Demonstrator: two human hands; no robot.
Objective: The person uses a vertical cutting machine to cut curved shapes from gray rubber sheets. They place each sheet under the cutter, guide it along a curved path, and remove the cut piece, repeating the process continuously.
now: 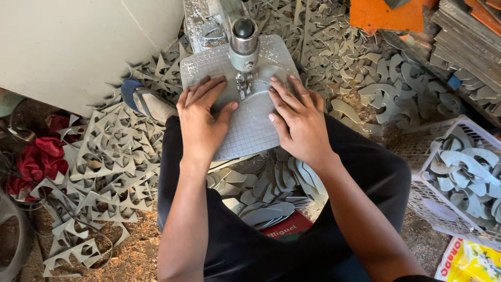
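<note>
A grey gridded sheet [250, 130] lies flat on the small work plate of a cutting machine [243, 44], its near edge hanging over the person's lap, and the machine's narrow blade comes down onto it between the two hands. The left hand [201, 117] lies flat on the sheet to the left of the blade, fingers stretched forward and thumb pointing toward the middle, pressing down rather than closing around anything. The right hand [297, 117] rests on the sheet's right side, fingers spread and slightly bent, fingertips near a curved cut line by the blade; it too presses flat and grips nothing. Beneath the plate, between the person's dark-trousered knees, a heap of curved grey cut pieces [271, 196] lies on the floor. To the left spreads a tangle of grey offcut strips with jagged openings [104, 167], and a red cloth [39, 159] sits further out. On the right stands a white plastic basket [425, 193] filled with more grey curved pieces.
</note>
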